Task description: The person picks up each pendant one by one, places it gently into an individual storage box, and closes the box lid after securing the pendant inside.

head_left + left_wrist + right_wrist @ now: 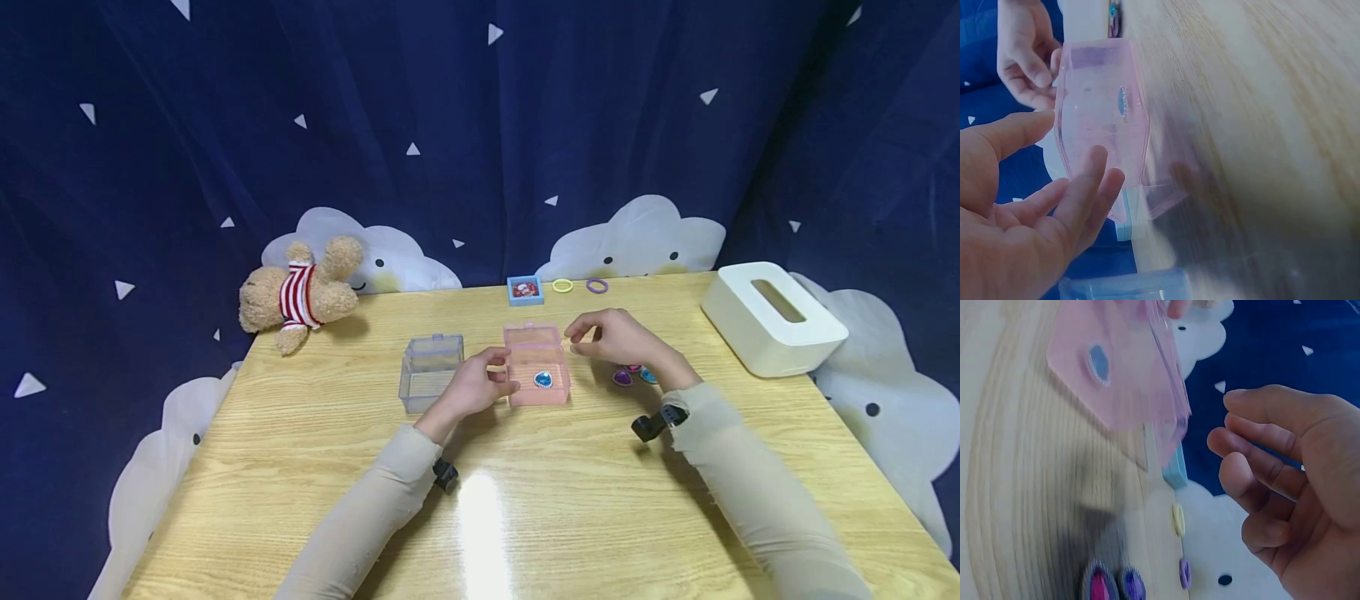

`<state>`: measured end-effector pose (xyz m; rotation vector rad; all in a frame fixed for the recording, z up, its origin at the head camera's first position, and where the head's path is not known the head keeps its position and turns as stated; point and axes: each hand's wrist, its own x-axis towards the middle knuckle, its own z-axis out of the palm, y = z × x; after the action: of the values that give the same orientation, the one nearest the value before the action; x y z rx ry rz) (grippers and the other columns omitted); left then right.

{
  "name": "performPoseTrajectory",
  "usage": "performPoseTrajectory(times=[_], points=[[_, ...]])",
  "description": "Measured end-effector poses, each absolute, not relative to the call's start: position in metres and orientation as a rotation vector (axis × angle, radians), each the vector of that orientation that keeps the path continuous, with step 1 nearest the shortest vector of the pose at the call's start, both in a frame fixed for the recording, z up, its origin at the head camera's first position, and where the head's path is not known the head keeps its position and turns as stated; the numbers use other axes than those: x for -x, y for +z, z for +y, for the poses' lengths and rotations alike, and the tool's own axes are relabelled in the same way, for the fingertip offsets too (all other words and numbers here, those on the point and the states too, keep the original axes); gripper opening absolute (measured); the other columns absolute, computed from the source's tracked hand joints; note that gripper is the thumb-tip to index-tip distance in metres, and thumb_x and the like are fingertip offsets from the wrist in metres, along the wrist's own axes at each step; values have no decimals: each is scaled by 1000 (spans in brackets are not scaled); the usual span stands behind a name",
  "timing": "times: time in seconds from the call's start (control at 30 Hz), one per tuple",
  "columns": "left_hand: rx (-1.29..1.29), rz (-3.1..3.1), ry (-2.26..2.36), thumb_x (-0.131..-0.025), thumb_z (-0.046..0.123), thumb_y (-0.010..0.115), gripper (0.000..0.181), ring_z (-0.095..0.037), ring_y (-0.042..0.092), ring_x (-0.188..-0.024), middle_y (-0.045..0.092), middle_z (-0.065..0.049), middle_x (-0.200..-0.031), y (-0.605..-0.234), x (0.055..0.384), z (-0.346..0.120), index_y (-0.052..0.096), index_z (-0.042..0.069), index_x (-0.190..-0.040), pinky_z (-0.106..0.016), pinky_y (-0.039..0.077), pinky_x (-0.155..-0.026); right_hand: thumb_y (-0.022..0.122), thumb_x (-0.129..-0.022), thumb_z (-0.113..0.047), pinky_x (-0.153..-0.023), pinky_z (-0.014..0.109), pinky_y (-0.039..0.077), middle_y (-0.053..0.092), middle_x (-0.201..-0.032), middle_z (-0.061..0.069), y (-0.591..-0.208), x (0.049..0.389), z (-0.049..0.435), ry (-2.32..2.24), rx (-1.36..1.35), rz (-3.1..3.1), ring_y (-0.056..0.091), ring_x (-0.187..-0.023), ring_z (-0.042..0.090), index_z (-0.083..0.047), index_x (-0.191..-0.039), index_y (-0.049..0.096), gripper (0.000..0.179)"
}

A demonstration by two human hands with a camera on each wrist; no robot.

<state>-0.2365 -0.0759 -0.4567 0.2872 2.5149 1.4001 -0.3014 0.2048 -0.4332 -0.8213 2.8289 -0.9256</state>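
A pink see-through box [521, 397] stands on the table with its lid [532, 336] raised at the back. Inside lies a blue heart-shaped gem [543, 380] with a silvery edge. At the box's left side is my left hand [474, 385], its thumb and fingers spread and its fingertips right at the wall. My right hand [622, 340] hovers off the box's upper right, fingers loosely bent around nothing, as the right wrist view shows. Below it on the table are several gems, a purple one [622, 378] and a blue one [648, 376] among them, partly hidden by the wrist.
Left of the pink box is a clear bluish box [415, 405], lid up. Behind are a light-blue framed square [526, 301], a yellow ring [562, 286] and a purple ring [597, 286]. A teddy bear [298, 296] lies back left; a white tissue box [780, 317] stands right.
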Motion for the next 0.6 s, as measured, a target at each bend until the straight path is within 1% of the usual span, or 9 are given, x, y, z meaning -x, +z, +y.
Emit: performPoseTrajectory(times=[0.17, 0.33, 0.53, 0.6], points=[[-295, 2506, 1406, -88, 14, 76, 65, -30, 66, -118, 55, -18, -140, -457, 237, -76, 48, 10, -147, -32, 59, -90, 77, -86, -20, -68, 29, 50, 75, -97, 2, -438, 307, 224, -880, 709, 2850, 61, -77, 15, -11, -109, 74, 24], [-305, 2504, 1403, -89, 15, 75, 63, -31, 65, -118, 55, -18, -141, -457, 236, -76, 48, 11, -147, -32, 59, -90, 77, -87, -19, -73, 31, 50, 74, -99, 6, -447, 311, 242, -816, 619, 2881, 63, -82, 18, -7, -110, 73, 27], [-311, 2514, 1386, -90, 16, 74, 63, -31, 66, -118, 55, -18, -141, -456, 235, -77, 48, 11, -147, -33, 59, -90, 77, -87, -22, -84, 40, 53, 75, -97, 4, -461, 313, 259, -725, 540, 2894, 68, -91, 20, -9, -106, 74, 23], [-317, 2519, 1377, -90, 17, 74, 63, -31, 66, -118, 56, -18, -141, -456, 235, -77, 48, 11, -147, -33, 59, -90, 78, -86, -25, -85, 42, 53, 75, -97, 4, -464, 313, 262, -701, 509, 2889, 68, -91, 20, -10, -104, 74, 24]])
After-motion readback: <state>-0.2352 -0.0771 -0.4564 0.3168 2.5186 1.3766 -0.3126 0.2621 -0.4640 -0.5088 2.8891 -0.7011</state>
